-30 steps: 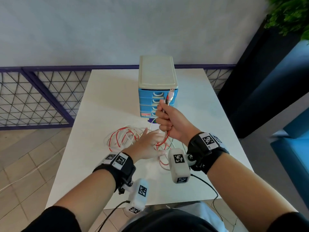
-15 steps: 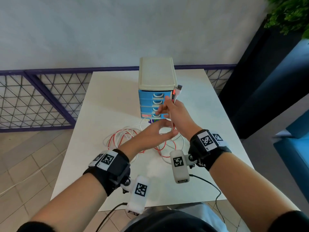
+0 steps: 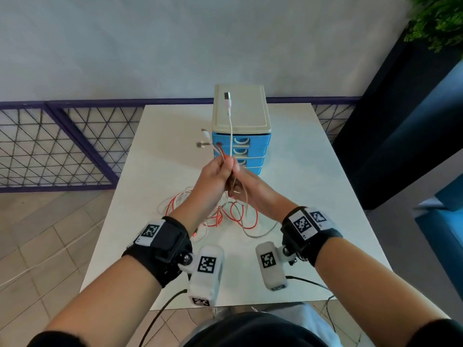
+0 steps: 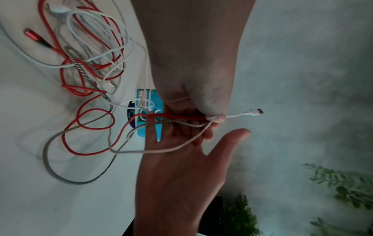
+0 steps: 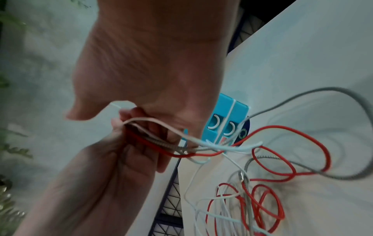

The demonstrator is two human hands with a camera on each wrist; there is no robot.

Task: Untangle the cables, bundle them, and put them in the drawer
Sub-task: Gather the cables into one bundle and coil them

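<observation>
A tangle of red, white and braided grey cables (image 3: 225, 214) lies on the white table (image 3: 313, 171) in front of a small drawer unit (image 3: 240, 113) with blue drawers, all closed. My left hand (image 3: 215, 171) is raised before the drawers and grips several cable ends in a fist (image 4: 193, 83). One white plug (image 3: 227, 96) sticks up out of it and two more ends poke out to the left. My right hand (image 3: 250, 189) lies open against the left one, thumb out (image 4: 181, 175), with strands draped across its palm. The cables hang from both hands down to the tangle (image 5: 252, 199).
A purple mesh fence (image 3: 50, 146) runs behind and to the left of the table, above a tiled floor. A dark panel and blue furniture stand to the right, with a green plant (image 3: 441, 21) above them. Table surface shows on both sides of the drawer unit.
The cable ends have passed from my right fist to my left hand, which rose off the tangle. My right hand has opened. A white plug now stands higher, above the drawer unit.
</observation>
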